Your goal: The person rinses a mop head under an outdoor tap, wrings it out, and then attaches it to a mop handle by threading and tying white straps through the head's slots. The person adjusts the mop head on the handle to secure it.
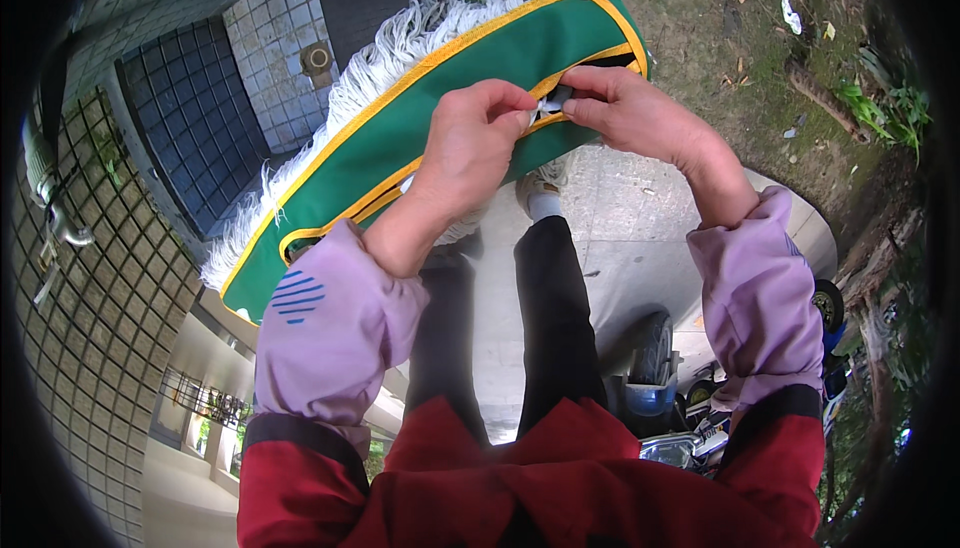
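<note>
A long dust mop head [405, 127] with green fabric backing, yellow binding and a white string fringe [390, 45] lies slantwise in front of me. Near its middle slit, my left hand [480, 135] pinches a white tie [534, 114] between thumb and fingertips. Close beside it, my right hand [637, 109] has thumb and forefinger at the slit's yellow edge, around a small grey-white piece [556, 99]. Whether that piece is part of the same tie I cannot tell. The slit's lower left stretch is partly covered by my left forearm.
A tiled basin [202, 97] is at upper left, with a metal tap [67, 229] on the tiled wall [97, 308]. Bare soil [697, 45] with leaves and a branch [825, 101] lies at upper right. Below are paving [637, 203], my shoe [536, 188] and a parked motorcycle [660, 398].
</note>
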### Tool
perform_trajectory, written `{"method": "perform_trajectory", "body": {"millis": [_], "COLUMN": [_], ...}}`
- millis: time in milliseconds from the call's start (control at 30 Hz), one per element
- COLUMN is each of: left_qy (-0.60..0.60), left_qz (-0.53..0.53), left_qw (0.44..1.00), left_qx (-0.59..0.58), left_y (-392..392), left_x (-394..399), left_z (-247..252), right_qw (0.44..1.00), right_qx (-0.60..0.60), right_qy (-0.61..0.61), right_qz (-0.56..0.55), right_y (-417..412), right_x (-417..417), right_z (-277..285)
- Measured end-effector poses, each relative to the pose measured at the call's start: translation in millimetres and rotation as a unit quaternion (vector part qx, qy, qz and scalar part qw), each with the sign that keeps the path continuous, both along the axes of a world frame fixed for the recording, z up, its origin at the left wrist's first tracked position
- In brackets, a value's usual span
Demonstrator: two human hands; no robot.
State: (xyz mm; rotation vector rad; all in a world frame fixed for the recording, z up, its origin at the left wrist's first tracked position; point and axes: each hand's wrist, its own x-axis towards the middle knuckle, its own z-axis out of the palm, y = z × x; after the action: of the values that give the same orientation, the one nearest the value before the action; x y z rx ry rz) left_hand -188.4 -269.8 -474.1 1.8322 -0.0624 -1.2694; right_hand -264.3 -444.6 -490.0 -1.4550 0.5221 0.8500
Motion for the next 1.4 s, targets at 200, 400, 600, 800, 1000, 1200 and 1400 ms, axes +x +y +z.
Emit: {"method": "perform_trajectory", "body": {"millis": [200, 400, 600, 800, 1000, 1200, 1400], "left_qy": [-0.154, -0.411, -0.356, -0.329, -0.330, -0.286, -0.214], "left_qz": [-0.052, -0.315, -0.283, -0.260, -0.251, -0.197, -0.209], "left_qw": [0.986, 0.855, 0.887, 0.902, 0.905, 0.927, 0.948], "left_qx": [-0.017, 0.017, -0.080, -0.104, -0.098, -0.143, -0.106], "left_y": [1, 5, 14, 15, 15, 14, -8], "left_x": [-4, 5, 11, 13, 14, 14, 15], "left_z": [3, 9, 14, 5, -7, -3, -7], "right_qw": [0.996, 0.998, 0.995, 0.996, 0.913, 0.894, 0.873], "right_qx": [0.056, 0.035, 0.000, 0.009, -0.320, -0.369, -0.320], "right_qy": [0.069, 0.030, -0.067, 0.042, -0.235, -0.204, -0.356], "right_qz": [0.013, -0.043, -0.074, -0.075, 0.092, 0.155, 0.089], "right_y": [-4, 6, 15, 7, 21, 21, 15], "right_x": [12, 0, -15, 0, -6, -1, 5], "right_z": [12, 15, 28, 39, 32, 49, 35]}}
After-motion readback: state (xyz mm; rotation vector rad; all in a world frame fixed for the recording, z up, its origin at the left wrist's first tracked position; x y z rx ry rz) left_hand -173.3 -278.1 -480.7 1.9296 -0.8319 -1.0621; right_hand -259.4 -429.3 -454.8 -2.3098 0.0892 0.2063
